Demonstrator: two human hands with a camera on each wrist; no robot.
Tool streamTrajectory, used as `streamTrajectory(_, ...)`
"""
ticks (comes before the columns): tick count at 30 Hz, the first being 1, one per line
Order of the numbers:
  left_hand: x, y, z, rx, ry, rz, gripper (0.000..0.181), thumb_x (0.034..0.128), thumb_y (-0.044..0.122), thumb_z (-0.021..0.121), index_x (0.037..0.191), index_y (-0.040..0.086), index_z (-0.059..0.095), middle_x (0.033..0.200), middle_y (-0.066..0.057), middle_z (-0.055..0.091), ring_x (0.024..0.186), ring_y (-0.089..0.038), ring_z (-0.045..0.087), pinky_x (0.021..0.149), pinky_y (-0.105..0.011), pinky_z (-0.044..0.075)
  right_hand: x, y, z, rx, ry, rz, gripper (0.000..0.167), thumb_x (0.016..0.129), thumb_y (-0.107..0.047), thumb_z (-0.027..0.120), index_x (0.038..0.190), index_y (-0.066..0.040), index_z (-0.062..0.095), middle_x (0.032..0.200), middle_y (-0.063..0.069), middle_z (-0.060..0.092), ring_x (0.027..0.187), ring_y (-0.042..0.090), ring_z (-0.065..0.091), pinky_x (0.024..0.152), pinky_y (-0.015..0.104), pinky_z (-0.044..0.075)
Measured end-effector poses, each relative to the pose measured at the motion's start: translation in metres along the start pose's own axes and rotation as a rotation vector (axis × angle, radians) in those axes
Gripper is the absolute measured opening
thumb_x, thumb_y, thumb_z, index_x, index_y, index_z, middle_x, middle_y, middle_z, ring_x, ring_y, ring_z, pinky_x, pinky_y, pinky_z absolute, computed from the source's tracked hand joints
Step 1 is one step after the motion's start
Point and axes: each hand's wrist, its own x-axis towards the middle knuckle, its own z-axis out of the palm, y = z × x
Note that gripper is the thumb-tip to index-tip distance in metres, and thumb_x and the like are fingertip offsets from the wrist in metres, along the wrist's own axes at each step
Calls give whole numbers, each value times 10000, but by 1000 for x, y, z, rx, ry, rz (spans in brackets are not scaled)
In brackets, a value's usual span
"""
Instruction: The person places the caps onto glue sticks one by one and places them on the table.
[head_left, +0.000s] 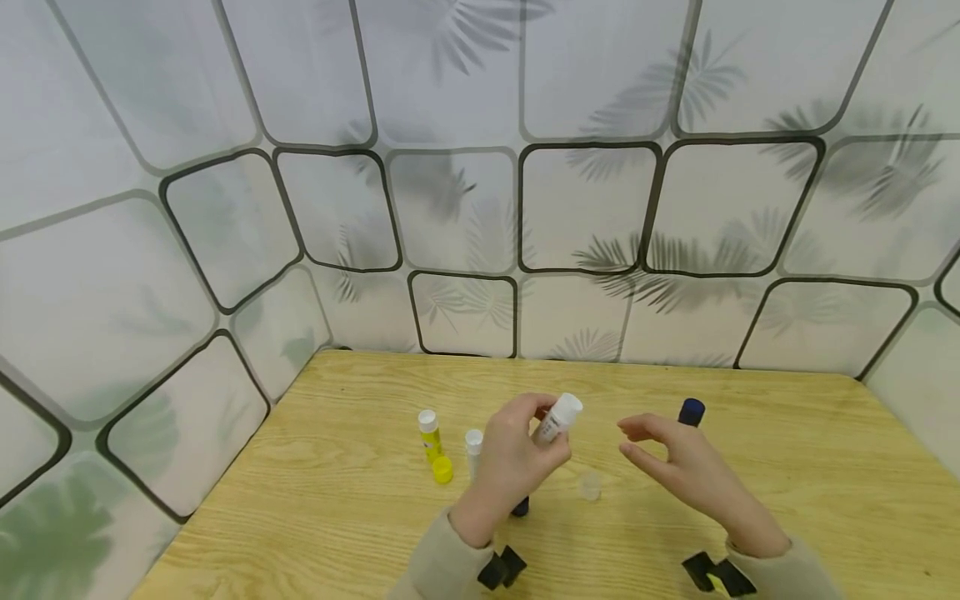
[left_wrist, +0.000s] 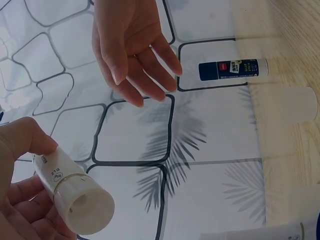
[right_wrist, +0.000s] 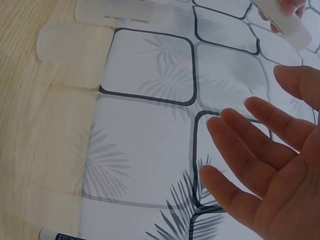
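Note:
In the head view my left hand point(head_left: 513, 454) grips a white glue stick point(head_left: 557, 419) between thumb and fingers, tilted, its white end pointing up and right. The left wrist view shows that white tube point(left_wrist: 75, 192) with a hollow round end toward the camera. To its right, my right hand point(head_left: 686, 471) is raised with fingers loosely bent and nothing in them; its palm and spread fingers point(right_wrist: 237, 140) show in the right wrist view. A translucent cap point(head_left: 591, 485) lies on the table between the hands.
Behind my right hand stands a dark blue glue stick point(head_left: 692, 412). Left of my left hand are a yellow glue stick point(head_left: 431, 435), a yellow cap point(head_left: 442, 470) and another white stick point(head_left: 473, 450). A dark object point(head_left: 521, 507) is partly hidden below the left hand. Patterned cloth point(head_left: 465, 208) borders the wooden table.

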Motion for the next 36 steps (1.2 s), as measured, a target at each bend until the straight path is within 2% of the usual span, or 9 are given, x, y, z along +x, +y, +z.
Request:
streamTrajectory(5,1,-1,-3,-9,-38,-40,277,679,25,665,948,17,601,789,-34,581,642,-92,495,516,-146,405,6,1,7,37,-40,18,272,833,-194,617,1046,-25,604,1001,78,616,873,231,588,699,381,483)
streamTrajectory(11,2,-4,-7,-11,-90,-86,275,699,26,649,968,28,592,804,-30,571,617,-78,473,487,-148,399,16,1,17,13,-50,21,282,802,-169,654,1043,-31,605,1004,93,614,880,254,585,705,393,481)
streamTrajectory(20,2,-4,-9,30,-120,-94,262,709,44,651,966,33,598,803,-22,568,638,-76,480,511,-143,407,25,3,33,6,-121,55,272,758,-106,689,998,-15,601,978,109,602,847,258,579,698,384,481)
streamTrajectory(26,2,-2,-11,60,-127,-95,260,712,57,660,967,43,608,812,-19,574,651,-76,483,527,-147,404,24,7,41,16,-225,116,291,759,-120,689,1000,12,593,973,142,600,840,285,576,700,392,477)
streamTrajectory(36,3,-2,-12,99,-148,-97,256,718,67,661,970,49,618,838,-26,593,662,-73,489,536,-143,404,22,9,52,-1,-329,240,316,728,-109,713,998,7,595,977,107,601,835,265,563,688,377,469)
